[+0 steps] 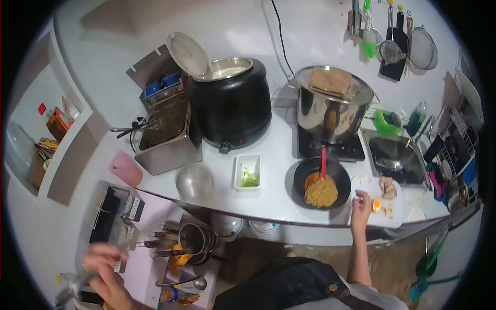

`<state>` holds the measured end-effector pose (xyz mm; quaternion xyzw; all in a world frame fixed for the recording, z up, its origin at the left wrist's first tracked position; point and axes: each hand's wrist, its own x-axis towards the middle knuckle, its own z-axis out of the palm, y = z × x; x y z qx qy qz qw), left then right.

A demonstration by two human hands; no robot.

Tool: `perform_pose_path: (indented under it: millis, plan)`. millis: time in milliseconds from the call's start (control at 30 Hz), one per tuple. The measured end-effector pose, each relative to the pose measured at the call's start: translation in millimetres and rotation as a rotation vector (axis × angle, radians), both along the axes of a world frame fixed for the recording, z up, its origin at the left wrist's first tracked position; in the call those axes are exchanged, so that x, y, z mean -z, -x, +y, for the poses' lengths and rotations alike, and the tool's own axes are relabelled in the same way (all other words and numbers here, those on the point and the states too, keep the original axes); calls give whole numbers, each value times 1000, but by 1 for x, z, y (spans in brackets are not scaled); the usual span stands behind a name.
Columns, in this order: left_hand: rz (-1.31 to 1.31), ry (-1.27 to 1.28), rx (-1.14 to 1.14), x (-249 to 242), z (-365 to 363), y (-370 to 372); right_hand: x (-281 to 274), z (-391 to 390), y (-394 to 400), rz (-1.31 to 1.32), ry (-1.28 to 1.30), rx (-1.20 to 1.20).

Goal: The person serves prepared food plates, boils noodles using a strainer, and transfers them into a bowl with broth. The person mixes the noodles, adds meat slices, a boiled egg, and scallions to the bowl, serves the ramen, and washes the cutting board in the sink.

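Note:
My left hand (106,274) is at the lower left, smeared by motion, with its fingers closed around a shiny grey metal utensil (77,287) whose kind I cannot make out. Loosely curled, my right hand (361,205) hovers at the left edge of a white cutting board (367,181), and nothing shows in its fingers. Close beside it lie a halved boiled egg (376,205) and some pale meat pieces (387,187). Left of that hand stands a black bowl (299,181) with noodles (321,193), reddish sauce and a red-handled utensil (324,163).
Behind the bowl, a large lidded pot (330,116) stands on a black cooktop (336,151). A black soup warmer (230,108), a fryer (170,144), a steel bowl (195,183) and a white dish of chopped greens (248,178) stand leftward. A sink (398,155) is at right; noodle strainers (194,238) sit below.

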<state>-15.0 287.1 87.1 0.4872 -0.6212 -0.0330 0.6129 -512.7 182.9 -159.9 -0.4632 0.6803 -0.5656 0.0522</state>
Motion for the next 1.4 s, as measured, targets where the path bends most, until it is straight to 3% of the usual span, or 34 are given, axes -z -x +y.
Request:
perform_pose_path:
  millis: [67,133,167,200,233,367,533,733,867,967,1067,1400]
  plan:
    - [-45,162,102,-27,-57,28,-3,-7,2,-79,-26,-42]
    - [-186,234,-34,-57,-124,59,-13,-11,-5,-152,-10,-79]
    - [-84,234,75,-64,-162,72,-14,-12,-5,-182,-18,-78]
    - [-219,252,107,-76,-193,94,-18,-11,-7,-223,-33,-79]
    - [-113,195,247,-82,-226,111,-21,-11,-6,-265,-49,-80]
    - [-691,224,102,-81,-338,136,-9,-3,5,-334,-28,-8]
    - [-807,141,252,-73,-392,144,11,18,29,-388,14,163]
    - [-813,166,384,-68,-433,128,12,20,18,-419,24,432]
    - [-949,147,328,-63,-457,104,18,5,3,-379,37,470]
    - [-899,66,381,-59,-462,92,12,-9,-12,-323,61,470]
    - [-826,-48,401,-58,-455,83,12,-17,-18,-262,49,479]
    - [-744,-76,435,-82,-393,68,13,-16,-14,-249,-5,494]
